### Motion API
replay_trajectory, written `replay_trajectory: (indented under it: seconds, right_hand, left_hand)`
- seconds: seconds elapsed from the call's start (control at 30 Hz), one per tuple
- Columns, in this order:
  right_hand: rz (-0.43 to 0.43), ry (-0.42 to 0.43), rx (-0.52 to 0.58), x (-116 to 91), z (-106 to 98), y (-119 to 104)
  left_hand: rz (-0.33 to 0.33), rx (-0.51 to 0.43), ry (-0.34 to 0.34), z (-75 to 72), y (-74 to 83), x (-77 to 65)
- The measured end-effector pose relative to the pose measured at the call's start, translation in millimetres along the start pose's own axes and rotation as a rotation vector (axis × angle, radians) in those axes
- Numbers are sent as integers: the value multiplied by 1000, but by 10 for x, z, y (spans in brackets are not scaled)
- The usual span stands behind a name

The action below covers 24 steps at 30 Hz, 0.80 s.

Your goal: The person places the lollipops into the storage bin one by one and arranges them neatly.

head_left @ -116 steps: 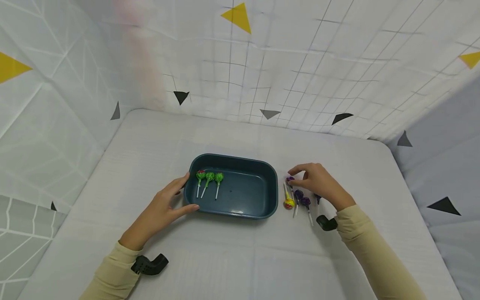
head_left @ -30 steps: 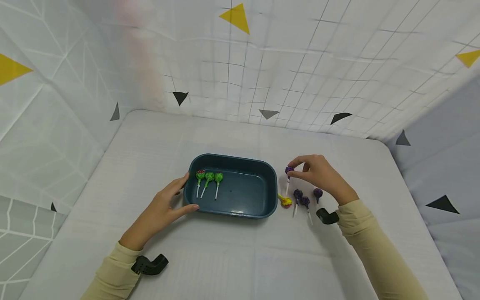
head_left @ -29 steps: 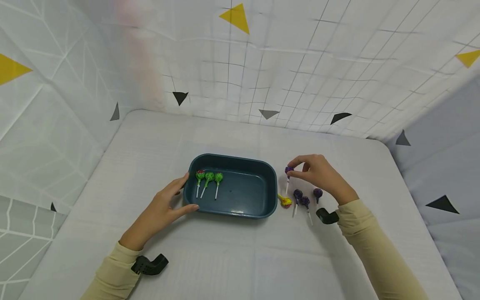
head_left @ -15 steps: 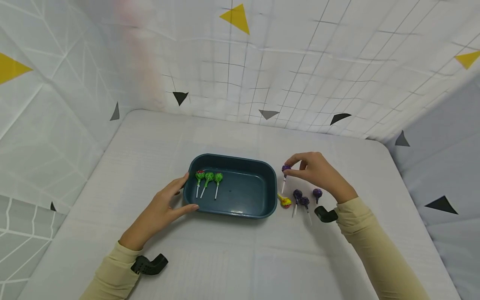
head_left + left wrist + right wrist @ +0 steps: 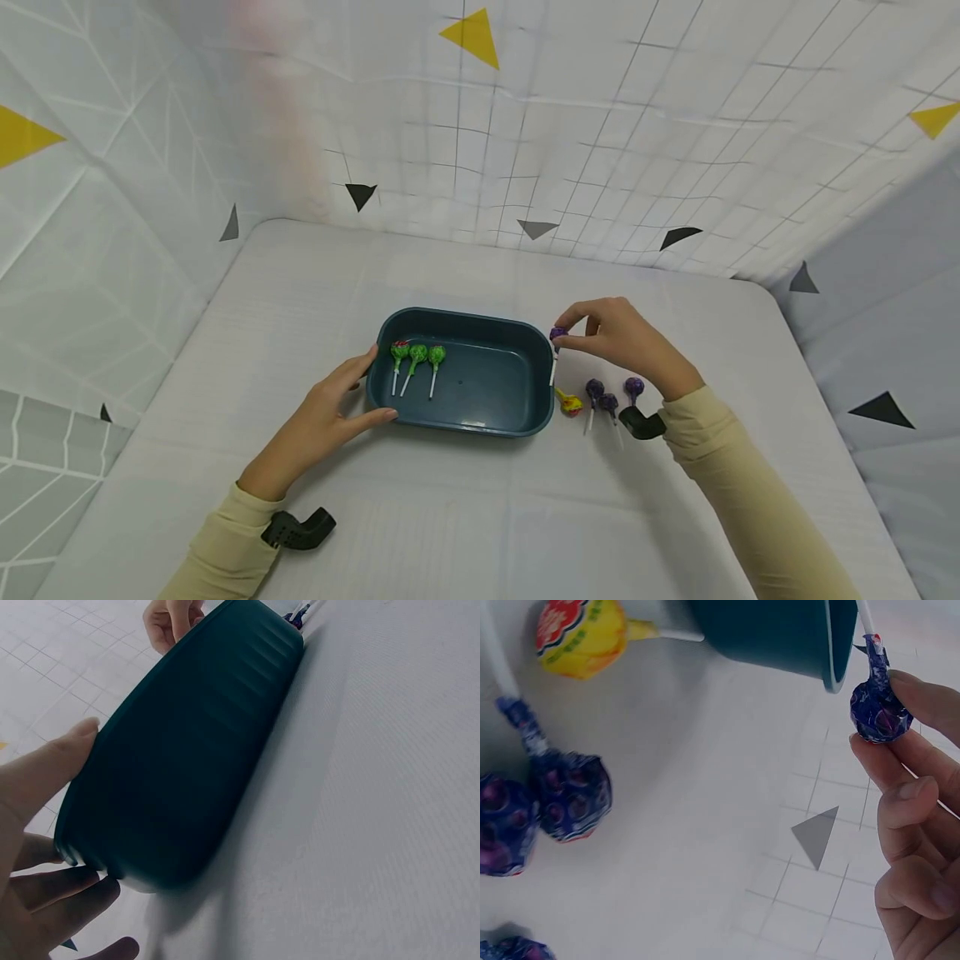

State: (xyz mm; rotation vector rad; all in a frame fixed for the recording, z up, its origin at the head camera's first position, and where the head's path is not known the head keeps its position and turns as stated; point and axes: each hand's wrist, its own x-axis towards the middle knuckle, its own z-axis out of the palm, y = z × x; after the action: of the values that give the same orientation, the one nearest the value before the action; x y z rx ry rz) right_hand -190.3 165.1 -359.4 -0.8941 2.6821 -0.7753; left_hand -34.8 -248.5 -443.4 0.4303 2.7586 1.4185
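Observation:
Between thumb and fingertips my right hand point(image 5: 618, 337) pinches a purple-wrapped lollipop point(image 5: 881, 712) by its candy head. The stick of that lollipop overlaps the right rim of a dark teal tray point(image 5: 480, 317) in the head view. Inside the tray, at its left end, three green lollipops point(image 5: 417, 355) lie side by side with sticks toward the near side. My left hand point(image 5: 318, 417) rests against the tray's left end, thumb at the near rim and fingers spread along the side. The left wrist view shows that thumb point(image 5: 75, 742) touching the rim.
Right of the tray, a yellow lollipop point(image 5: 570, 405) lies with its stick toward the tray wall. Beside it are three purple lollipops, one point(image 5: 634, 387) set apart near the right wrist's black camera point(image 5: 642, 423). A white cloth point(image 5: 435, 517) covers the table.
My right hand lifted the purple lollipop off the table and moved left with it to the tray's right rim. The yellow lollipop turned toward the tray. The left hand stayed in place.

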Motion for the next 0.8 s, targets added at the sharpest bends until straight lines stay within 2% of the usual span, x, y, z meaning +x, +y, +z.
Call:
replay_trajectory:
  seconds: [0.3,0.8]
  right_hand:
    - [-16,-29,0,130,18,-134]
    - [-46,-74,6,263,70,-327]
  left_hand:
    - [28,7,9,-10,9,13]
    - [8,5,-6,-17,3,17]
